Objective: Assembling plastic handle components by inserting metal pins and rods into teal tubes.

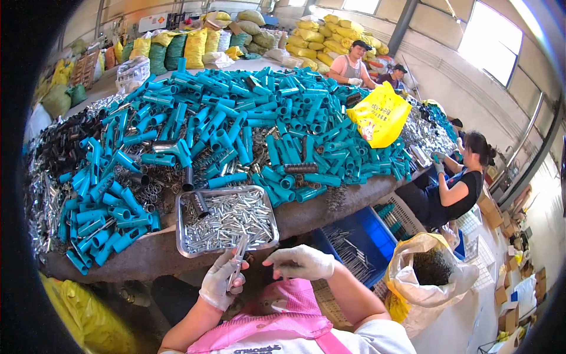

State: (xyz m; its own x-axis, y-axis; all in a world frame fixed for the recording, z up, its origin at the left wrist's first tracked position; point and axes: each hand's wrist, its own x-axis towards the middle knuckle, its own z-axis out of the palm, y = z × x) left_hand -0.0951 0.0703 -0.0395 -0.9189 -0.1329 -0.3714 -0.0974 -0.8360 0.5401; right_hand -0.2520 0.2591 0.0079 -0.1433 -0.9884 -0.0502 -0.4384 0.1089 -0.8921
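Metal tube [239, 259] pinched upright in left hand [219, 284] fingers, just below metal tray [184, 236] of silver tubes. Right hand [302, 261] gloved, fingers curled, grip content unclear. Beyond: teal plastic tube pile [236, 124], yellow bag [380, 115] on table right, blue crate [371, 227], white sack [436, 277].

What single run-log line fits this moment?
left hand: holds metal tube | right hand: empty, beside | metal tray: tubes | table: teal tubes

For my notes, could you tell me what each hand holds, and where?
Left hand grips a silver metal tube by its lower end; right hand appears empty.
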